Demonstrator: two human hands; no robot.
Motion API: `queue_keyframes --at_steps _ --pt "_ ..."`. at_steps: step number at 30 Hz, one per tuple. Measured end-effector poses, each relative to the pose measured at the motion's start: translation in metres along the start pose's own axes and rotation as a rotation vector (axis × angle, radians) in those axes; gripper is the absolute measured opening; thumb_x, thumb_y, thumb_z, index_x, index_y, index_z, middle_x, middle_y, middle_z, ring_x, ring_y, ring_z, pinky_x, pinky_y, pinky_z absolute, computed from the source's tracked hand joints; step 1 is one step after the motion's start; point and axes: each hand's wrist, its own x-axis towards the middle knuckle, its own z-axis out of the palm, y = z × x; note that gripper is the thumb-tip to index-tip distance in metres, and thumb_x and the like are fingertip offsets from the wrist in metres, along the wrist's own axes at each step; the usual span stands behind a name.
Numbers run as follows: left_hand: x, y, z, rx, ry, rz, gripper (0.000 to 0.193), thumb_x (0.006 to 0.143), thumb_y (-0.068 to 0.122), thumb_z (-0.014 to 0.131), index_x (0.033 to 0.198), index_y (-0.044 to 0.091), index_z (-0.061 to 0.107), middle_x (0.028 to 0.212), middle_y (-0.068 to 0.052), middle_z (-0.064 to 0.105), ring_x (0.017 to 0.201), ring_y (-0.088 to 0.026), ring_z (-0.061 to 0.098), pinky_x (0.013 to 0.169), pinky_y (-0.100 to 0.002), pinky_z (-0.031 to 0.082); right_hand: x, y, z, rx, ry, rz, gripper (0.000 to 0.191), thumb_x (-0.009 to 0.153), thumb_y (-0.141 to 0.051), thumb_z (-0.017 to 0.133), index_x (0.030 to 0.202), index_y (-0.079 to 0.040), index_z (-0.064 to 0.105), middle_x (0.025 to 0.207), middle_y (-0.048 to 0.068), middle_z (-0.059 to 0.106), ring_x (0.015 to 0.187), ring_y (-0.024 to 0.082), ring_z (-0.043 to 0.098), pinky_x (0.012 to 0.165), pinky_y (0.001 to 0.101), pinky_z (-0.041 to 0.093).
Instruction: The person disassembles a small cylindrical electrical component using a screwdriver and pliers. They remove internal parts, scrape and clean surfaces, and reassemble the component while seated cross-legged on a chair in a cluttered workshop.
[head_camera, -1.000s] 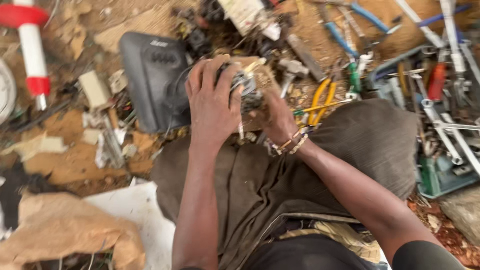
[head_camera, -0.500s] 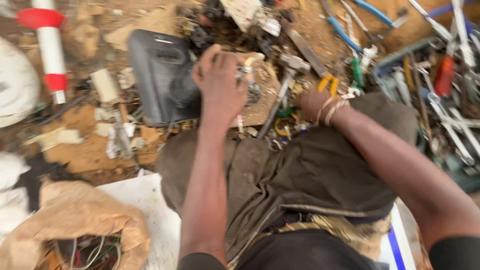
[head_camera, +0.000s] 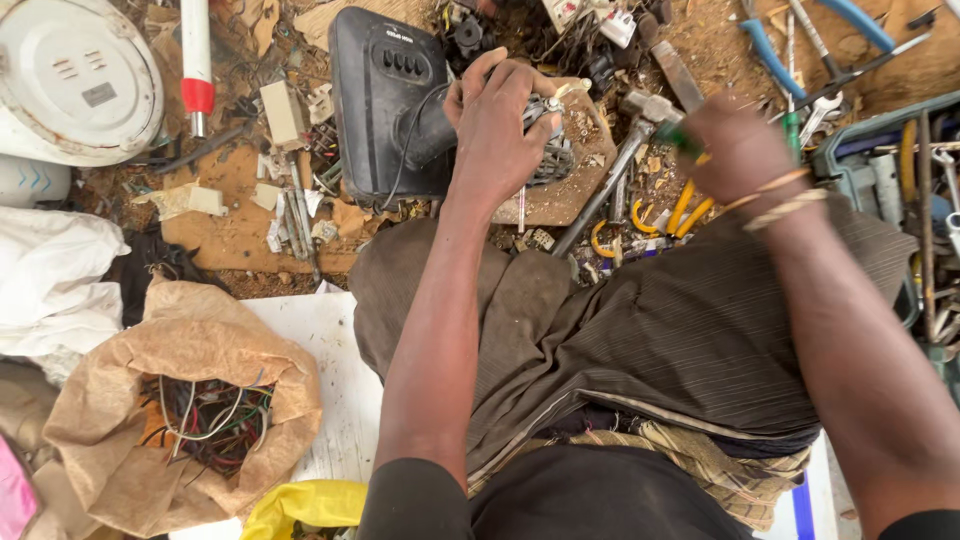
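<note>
— Biggest first? Black plastic casing (head_camera: 385, 100) lying flat on the dirt.
— Then wound motor core (head_camera: 548, 150) on the board (head_camera: 570, 195), pinned under left hand (head_camera: 497, 130), fingers clamped, presumably for steadying.
— Right hand (head_camera: 735, 150)? Closed around green-handled tool (head_camera: 668, 136), blurred.
</note>
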Motion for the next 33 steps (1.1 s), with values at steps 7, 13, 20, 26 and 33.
queue_keyframes --at_steps 7,13,20,26,33 --pt "0.001 -0.001 -0.003 -0.042 -0.036 0.001 0.025 0.085 0.020 0.081 0.106 0.016 0.068 0.126 -0.002 0.066 0.145 -0.027 0.035 0.120 -0.056 0.013 -0.063 0.006 -0.045 1.293 0.569 0.059 0.011 0.115 -0.011 0.072 0.125 -0.009 0.067 0.111 0.012 0.067 0.100 0.023 0.067 0.079 0.0361 0.060" --pt "0.001 -0.002 -0.002 -0.054 -0.033 0.009 0.025 0.087 0.020 0.082 0.108 0.016 0.069 0.128 -0.001 0.066 0.145 -0.026 0.037 0.120 -0.054 0.014 -0.092 -0.056 -0.016 1.730 0.377 0.391 0.014 0.113 -0.018 0.058 0.105 -0.006 0.057 0.088 0.012 0.064 0.063 0.018 0.061 0.047 0.0281 0.048" --pt "0.003 -0.001 0.004 -0.025 0.004 -0.020 0.026 0.082 0.021 0.084 0.102 0.016 0.068 0.126 0.000 0.066 0.143 -0.024 0.039 0.119 -0.054 0.015 -0.119 -0.124 0.023 1.330 0.263 0.307 0.031 0.103 -0.011 0.057 0.132 -0.004 0.055 0.080 0.003 0.066 0.055 0.006 0.055 0.042 0.0196 0.040" --pt "-0.001 -0.003 0.006 -0.022 0.061 0.030 0.026 0.085 0.018 0.083 0.104 0.017 0.067 0.124 0.001 0.067 0.144 -0.025 0.039 0.118 -0.053 0.018 -0.120 -0.141 0.033 1.339 0.203 0.341 0.033 0.108 -0.020 0.052 0.135 -0.002 0.060 0.073 0.004 0.063 0.050 0.006 0.050 0.042 0.0206 0.039" --pt "-0.001 -0.004 0.010 -0.023 0.076 0.016 0.027 0.082 0.016 0.085 0.102 0.017 0.066 0.123 0.001 0.067 0.143 -0.025 0.039 0.118 -0.055 0.019 -0.117 -0.153 0.032 1.506 0.178 0.409 0.035 0.109 -0.024 0.047 0.134 -0.001 0.058 0.074 0.005 0.062 0.056 0.006 0.051 0.041 0.0205 0.037"
